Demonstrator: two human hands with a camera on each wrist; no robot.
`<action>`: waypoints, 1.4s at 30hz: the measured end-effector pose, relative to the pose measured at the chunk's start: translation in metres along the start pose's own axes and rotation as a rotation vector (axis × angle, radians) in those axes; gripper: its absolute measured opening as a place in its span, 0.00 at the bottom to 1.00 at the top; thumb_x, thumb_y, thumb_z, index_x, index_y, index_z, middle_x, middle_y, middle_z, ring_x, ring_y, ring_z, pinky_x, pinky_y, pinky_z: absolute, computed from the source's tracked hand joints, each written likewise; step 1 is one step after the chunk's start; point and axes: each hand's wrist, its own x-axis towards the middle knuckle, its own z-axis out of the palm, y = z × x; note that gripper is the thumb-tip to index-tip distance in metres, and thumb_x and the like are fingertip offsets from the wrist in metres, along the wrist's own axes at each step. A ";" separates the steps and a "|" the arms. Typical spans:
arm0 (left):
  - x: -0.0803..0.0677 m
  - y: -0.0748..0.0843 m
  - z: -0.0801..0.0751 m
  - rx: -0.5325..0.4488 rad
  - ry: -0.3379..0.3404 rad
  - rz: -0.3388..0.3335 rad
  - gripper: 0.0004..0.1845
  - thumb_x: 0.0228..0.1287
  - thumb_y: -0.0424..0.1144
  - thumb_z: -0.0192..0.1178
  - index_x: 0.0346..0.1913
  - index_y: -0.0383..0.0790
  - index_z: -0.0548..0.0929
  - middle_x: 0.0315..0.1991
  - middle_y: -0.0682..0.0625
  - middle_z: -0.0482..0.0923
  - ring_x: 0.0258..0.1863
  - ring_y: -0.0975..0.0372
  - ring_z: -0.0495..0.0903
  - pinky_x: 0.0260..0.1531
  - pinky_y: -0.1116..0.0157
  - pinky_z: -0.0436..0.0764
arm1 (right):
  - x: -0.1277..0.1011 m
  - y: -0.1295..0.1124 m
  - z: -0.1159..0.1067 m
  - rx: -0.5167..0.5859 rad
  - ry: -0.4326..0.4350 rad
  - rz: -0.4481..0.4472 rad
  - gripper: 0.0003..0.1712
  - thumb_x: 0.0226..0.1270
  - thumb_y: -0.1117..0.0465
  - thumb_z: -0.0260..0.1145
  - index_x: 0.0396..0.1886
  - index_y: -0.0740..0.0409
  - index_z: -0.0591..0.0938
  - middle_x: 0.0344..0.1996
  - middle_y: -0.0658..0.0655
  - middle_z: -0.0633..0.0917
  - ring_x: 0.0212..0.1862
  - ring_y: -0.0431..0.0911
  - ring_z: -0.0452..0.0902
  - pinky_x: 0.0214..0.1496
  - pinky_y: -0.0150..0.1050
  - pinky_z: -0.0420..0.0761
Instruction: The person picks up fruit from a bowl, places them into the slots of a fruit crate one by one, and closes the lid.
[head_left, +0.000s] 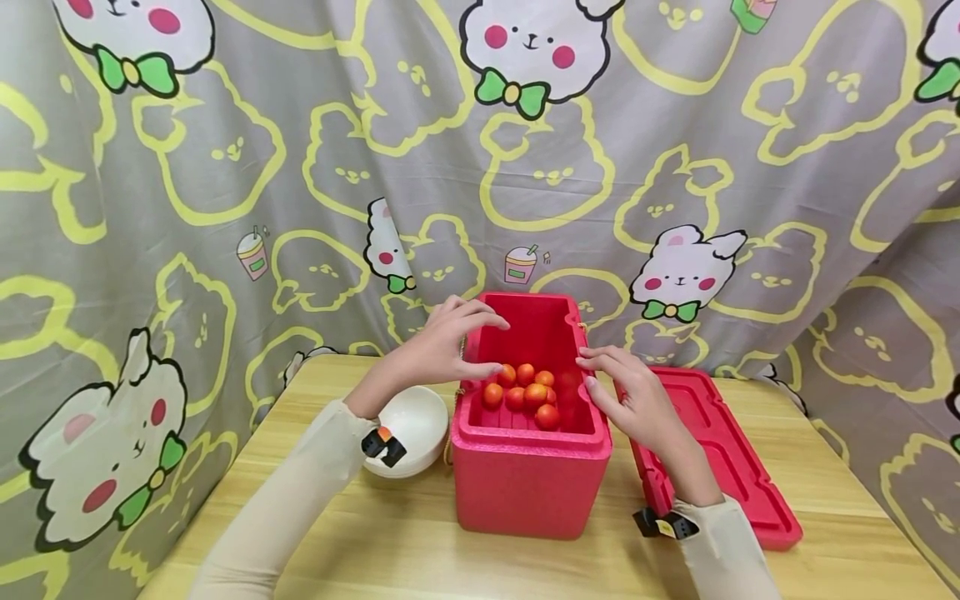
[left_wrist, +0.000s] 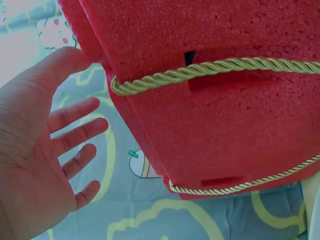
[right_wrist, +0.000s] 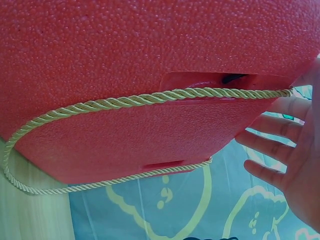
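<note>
I see the red foam box (head_left: 528, 467) standing open at the middle of the wooden table (head_left: 375, 550), with small orange-red tomatoes (head_left: 525, 393) lying on its floor. My left hand (head_left: 450, 346) is at the box's left rim and my right hand (head_left: 633, 392) at its right rim, both spread, fingers extended, gripping nothing. The red lid (head_left: 720, 454) lies flat just right of the box; a white bowl (head_left: 416, 425) sits just left.
</note>
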 end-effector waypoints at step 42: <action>-0.083 -0.090 0.005 0.063 -0.053 -0.151 0.18 0.56 0.44 0.75 0.50 0.46 0.87 0.47 0.52 0.87 0.48 0.56 0.72 0.49 0.56 0.66 | 0.000 -0.001 0.000 -0.006 -0.004 0.007 0.19 0.63 0.62 0.70 0.55 0.56 0.85 0.59 0.54 0.84 0.59 0.50 0.79 0.52 0.57 0.85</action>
